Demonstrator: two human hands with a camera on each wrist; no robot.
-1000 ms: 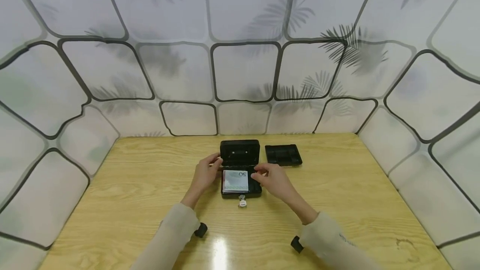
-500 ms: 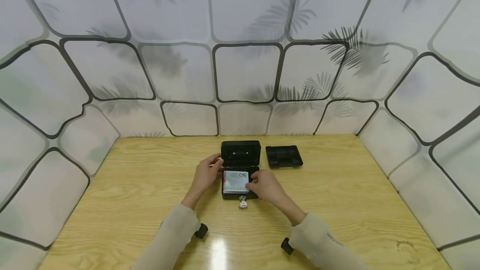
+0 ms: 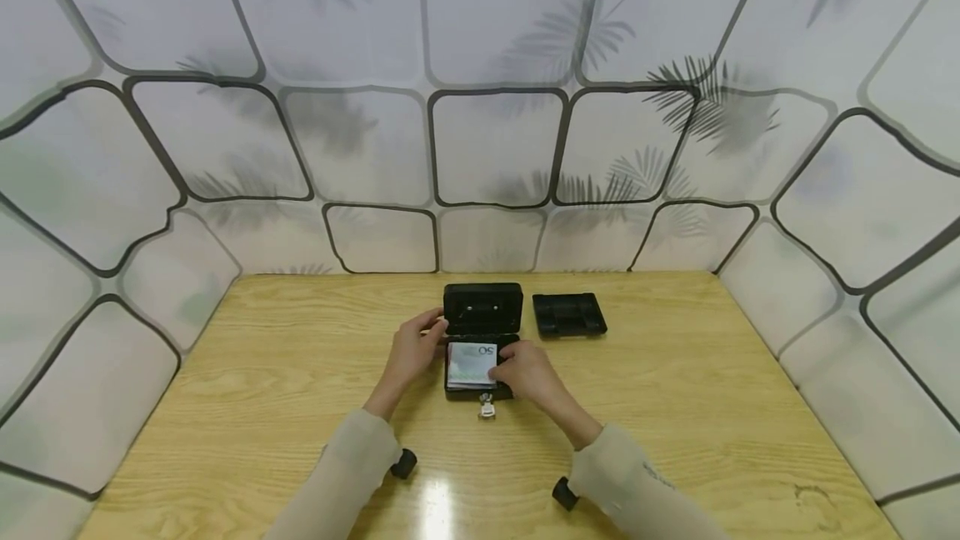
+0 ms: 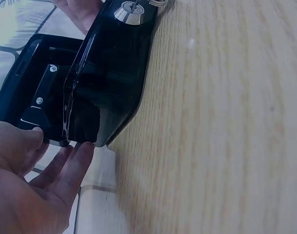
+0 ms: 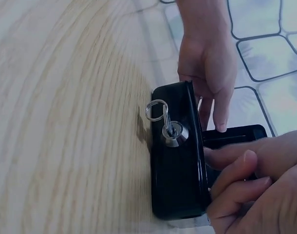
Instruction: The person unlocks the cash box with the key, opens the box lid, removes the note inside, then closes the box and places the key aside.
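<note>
A black cash box [image 3: 483, 394] stands on the table with its lid [image 3: 483, 308] raised. Inside lies a stack of banknotes [image 3: 472, 363], the top one showing a 50. My left hand [image 3: 412, 347] holds the lid's left edge between thumb and index finger, its other fingertips against the box's side [image 4: 85, 117]. Over the right part of the box is my right hand [image 3: 528, 369], thumb tip at the right edge of the notes. Its fingers [image 5: 236, 170] are curled at the rim; whether they grip anything I cannot tell. A key with a ring [image 5: 157, 110] sits in the front lock [image 5: 175, 134].
A black compartment tray [image 3: 570, 315] lies on the wooden table [image 3: 300, 373], right of the raised lid. Patterned fabric walls [image 3: 487, 148] rise behind the table and at both sides.
My right hand has moved left and slightly toward me, from the box's right edge to the right edge of the notes. The left hand stays at the lid.
</note>
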